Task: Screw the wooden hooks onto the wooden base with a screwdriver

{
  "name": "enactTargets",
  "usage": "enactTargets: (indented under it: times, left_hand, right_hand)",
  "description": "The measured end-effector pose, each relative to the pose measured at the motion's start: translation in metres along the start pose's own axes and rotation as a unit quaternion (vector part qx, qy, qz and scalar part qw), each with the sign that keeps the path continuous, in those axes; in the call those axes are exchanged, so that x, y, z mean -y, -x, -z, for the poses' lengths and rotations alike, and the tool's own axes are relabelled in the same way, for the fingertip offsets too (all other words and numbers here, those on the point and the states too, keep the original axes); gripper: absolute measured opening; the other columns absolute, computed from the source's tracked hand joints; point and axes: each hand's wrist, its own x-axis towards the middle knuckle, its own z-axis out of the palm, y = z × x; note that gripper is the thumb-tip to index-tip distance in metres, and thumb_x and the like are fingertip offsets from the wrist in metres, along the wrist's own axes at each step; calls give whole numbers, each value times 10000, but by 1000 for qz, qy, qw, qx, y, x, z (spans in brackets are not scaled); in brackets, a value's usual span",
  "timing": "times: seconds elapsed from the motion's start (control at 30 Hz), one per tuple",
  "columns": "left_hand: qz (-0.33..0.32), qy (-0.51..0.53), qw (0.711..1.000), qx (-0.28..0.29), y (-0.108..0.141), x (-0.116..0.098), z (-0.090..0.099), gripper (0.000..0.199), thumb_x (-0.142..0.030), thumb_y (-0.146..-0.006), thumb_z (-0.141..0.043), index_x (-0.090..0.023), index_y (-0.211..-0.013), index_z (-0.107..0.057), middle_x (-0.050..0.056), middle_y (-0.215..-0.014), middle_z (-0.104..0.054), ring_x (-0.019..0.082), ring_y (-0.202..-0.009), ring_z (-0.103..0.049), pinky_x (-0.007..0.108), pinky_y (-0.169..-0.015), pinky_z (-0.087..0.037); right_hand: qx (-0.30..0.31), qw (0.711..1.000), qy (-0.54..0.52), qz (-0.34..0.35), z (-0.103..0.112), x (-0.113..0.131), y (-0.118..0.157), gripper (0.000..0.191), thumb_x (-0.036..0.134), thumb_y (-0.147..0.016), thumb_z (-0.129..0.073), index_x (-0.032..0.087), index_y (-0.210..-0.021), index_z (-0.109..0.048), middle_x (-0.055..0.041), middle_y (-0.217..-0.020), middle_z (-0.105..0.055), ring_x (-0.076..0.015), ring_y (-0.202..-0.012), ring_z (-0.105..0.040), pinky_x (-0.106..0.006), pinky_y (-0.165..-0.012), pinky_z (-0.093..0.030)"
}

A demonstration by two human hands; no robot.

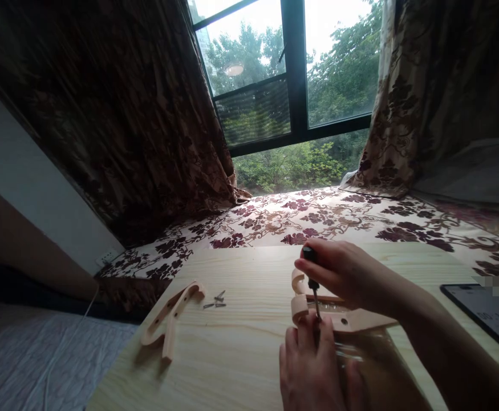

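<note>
Screwdriver [309, 258] was gripped by its handle in the right hand [339, 265], held near upright, shaft pointed down at the near wooden hook [360, 321]. Left hand [311, 365] was laid palm-down by that hook's curled end, fingers set around the shaft's lower end; tip was hidden, and whether anything was pinched there couldn't be told. Near hook was placed on the right half of the table [240, 354], second wooden hook [324, 294] set just behind it. Paired hooks [175, 314] were laid at left, loose screws [220, 305] scattered just beside. Dark-edged tablet [480, 314] was parked far right.
</note>
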Motion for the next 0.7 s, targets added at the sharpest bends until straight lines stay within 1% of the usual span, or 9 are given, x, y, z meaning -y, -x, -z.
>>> enactTargets:
  times: [0.07,0.1,0.17,0.2,0.33,0.5,0.6,0.7]
  left_hand:
    - [-8,-14,1000,3,1,2,1,448,-377,-813,-536,-283,-1247,-590,28,-1291,-609,278,-972,-609,414,-765,-532]
    - [-21,-21,1000,4,1,3,1,463,-385,-810,-545,-284,-1261,-579,24,-1293,-609,277,-977,-613,411,-763,-535]
    - [-43,-31,999,1,3,4,1,482,-382,-810,-551,-284,-1281,-563,14,-1307,-602,272,-999,-618,409,-785,-537]
    - [-42,-33,999,-3,3,4,0,478,-375,-813,-548,-280,-1282,-564,11,-1310,-600,273,-1017,-616,414,-811,-532]
    - [0,-18,1000,-19,6,0,-2,447,-352,-833,-523,-244,-1263,-586,31,-1311,-599,301,-1095,-584,454,-900,-498]
    - [3,-5,1000,-26,7,-3,-2,442,-334,-853,-496,-212,-1267,-587,43,-1324,-588,313,-1159,-556,482,-972,-460]
    - [3,2,1000,-22,7,-3,-2,431,-340,-870,-470,-199,-1257,-596,50,-1320,-590,313,-1168,-554,490,-983,-455]
    - [8,7,1000,-25,7,-4,-2,425,-323,-872,-454,-195,-1249,-603,45,-1316,-593,310,-1165,-556,496,-990,-453]
  right_hand:
    - [2,1000,1,9,0,0,1,264,358,-918,-489,222,-704,-416,30,-593,-497,-125,-531,-407,-259,-516,-277]
    - [5,1000,5,15,0,0,1,254,358,-914,-500,221,-712,-431,28,-601,-513,-126,-535,-419,-256,-515,-278]
    - [8,1000,15,23,1,2,3,230,347,-910,-510,220,-727,-449,22,-615,-537,-129,-543,-439,-254,-516,-282]
    - [8,1000,20,21,1,2,3,225,341,-909,-506,220,-729,-448,19,-618,-540,-131,-544,-442,-255,-519,-287]
    - [11,1000,16,-3,1,-4,0,233,356,-914,-478,220,-731,-434,4,-635,-547,-136,-550,-457,-258,-532,-316]
    - [17,1000,15,-20,3,-13,-4,247,380,-919,-468,215,-737,-444,-8,-655,-566,-138,-558,-467,-263,-538,-337]
    - [14,1000,6,-1,6,-10,0,205,368,-904,-509,209,-777,-485,1,-677,-574,-137,-582,-471,-260,-546,-339]
    - [22,998,-50,27,10,-3,7,92,302,-878,-561,215,-848,-553,31,-669,-567,-120,-575,-472,-237,-529,-341]
